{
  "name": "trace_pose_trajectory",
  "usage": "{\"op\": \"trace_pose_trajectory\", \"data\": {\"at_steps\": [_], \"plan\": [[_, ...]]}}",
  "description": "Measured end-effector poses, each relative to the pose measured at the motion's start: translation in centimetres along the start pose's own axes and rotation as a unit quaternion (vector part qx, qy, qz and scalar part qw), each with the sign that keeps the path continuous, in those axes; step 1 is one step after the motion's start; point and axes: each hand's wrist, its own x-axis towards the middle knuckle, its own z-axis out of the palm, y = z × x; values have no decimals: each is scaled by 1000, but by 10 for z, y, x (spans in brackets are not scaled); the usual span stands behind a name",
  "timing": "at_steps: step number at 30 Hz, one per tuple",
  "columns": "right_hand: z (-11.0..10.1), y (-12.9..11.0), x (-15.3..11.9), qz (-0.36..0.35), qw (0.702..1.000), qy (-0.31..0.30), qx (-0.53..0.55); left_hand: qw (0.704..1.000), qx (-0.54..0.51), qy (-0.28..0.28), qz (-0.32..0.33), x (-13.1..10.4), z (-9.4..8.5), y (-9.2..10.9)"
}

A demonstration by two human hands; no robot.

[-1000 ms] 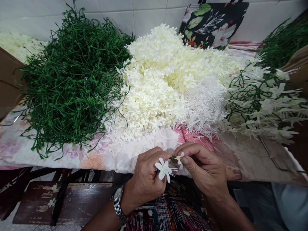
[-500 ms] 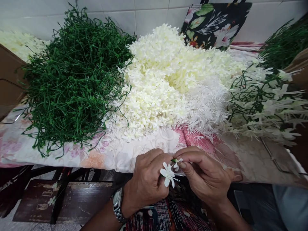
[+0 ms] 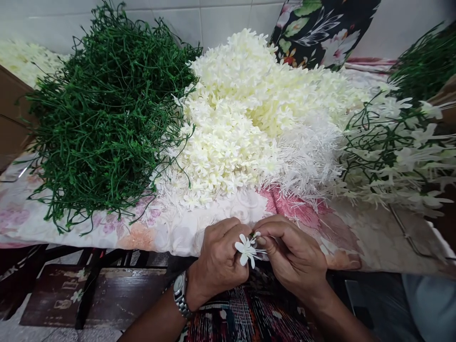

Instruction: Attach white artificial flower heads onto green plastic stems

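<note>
My left hand (image 3: 223, 256) is closed around an artificial flower stem, mostly hidden in the fist. From it sticks out a white artificial flower (image 3: 245, 249) with open petals and long thin stamens pointing right. Just behind that bloom, my right hand (image 3: 297, 259) pinches a small white petal piece (image 3: 255, 236) between thumb and forefinger, against a green stem tip. Beyond both hands lie a heap of cream-white petal pieces (image 3: 228, 142) and a pile of thin white stamens (image 3: 308, 156). A large tangle of green plastic stems (image 3: 110, 118) is at the left.
Assembled white flowers on green stems (image 3: 399, 152) stand at the right, over a bent metal wire (image 3: 404, 232). A patterned cloth (image 3: 203, 232) covers the table. At the back is a black floral bag (image 3: 324, 35). Below left is a wooden bench (image 3: 121, 294).
The right hand has shifted slightly left, bringing the small petal piece closer in behind the open bloom. The left hand keeps its hold; the view has moved a little.
</note>
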Motion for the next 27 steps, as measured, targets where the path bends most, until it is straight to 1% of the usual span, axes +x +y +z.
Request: {"op": "trace_pose_trajectory", "data": {"at_steps": [4,11,16,22,24,27], "plan": [[1,1,0,1,1000,-14,-2,1000,-3,10,1,0,2,-2],[2,-3,1,3,1000,-12,-9,1000,-10,11,-4,1,2,-3],[4,-2,1,5,1000,-21,-10,1000,-11,9,-14,1,2,-2],[4,-2,1,-8,1000,-8,-22,999,-36,6,-24,1,2,-3],[2,-2,2,-3,1000,-11,-21,997,-66,-3,-47,0,0,-4],[-5,-1,3,7,999,-29,-12,987,-121,-11,-103,0,-3,-4]]}}
